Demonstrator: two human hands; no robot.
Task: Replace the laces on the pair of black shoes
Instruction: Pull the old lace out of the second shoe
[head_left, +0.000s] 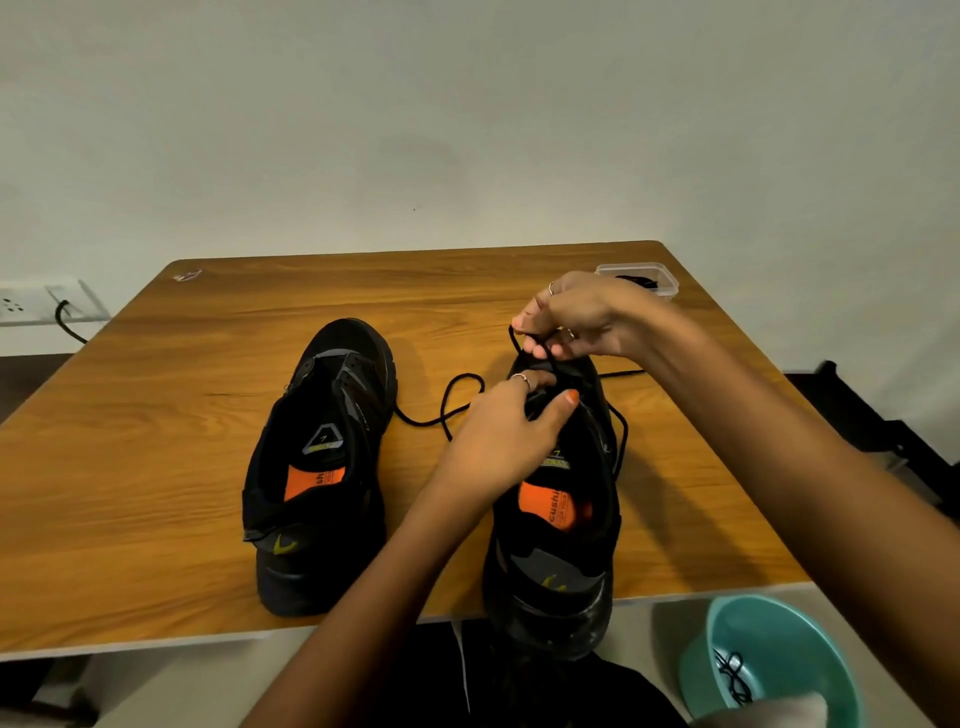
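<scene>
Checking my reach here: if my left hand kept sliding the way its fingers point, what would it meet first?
Most likely the right hand, pinching the black lace just beyond the left hand, above the right shoe. Depth between them is unclear.

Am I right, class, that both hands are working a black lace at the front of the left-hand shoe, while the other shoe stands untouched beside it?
Not quite. The head view shows the left hand and right hand working the black lace at the front of the right-hand shoe. The left-hand shoe is the one that stands untouched beside it.
</scene>
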